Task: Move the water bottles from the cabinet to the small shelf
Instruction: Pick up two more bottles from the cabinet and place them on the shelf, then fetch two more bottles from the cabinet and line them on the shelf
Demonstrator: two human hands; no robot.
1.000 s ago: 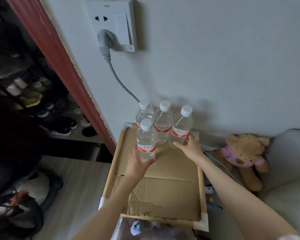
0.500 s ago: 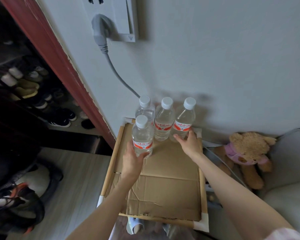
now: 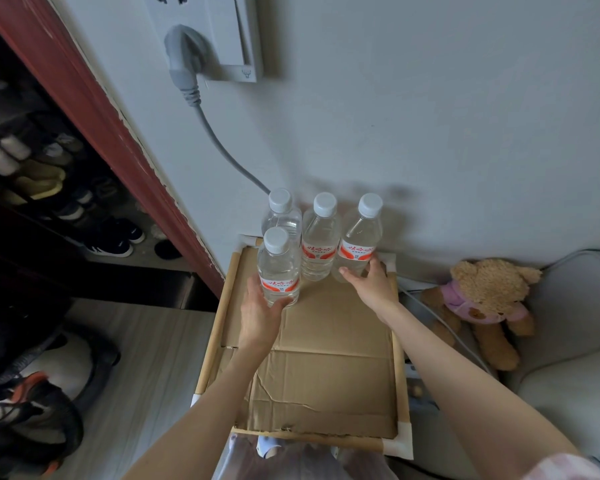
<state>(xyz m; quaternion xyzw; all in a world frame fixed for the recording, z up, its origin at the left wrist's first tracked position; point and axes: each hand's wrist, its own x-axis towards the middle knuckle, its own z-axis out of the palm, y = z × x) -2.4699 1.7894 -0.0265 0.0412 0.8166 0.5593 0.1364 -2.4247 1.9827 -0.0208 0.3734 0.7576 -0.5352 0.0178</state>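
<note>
Front bottle (image 3: 278,268) lower, red-labelled.

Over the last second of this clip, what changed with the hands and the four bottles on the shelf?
The left hand lowered the front bottle from slightly raised onto the cardboard shelf top, still gripping its base. The right hand stays at the base of the right rear bottle. The other two rear bottles keep their places against the wall; only the camera moved closer.
</note>
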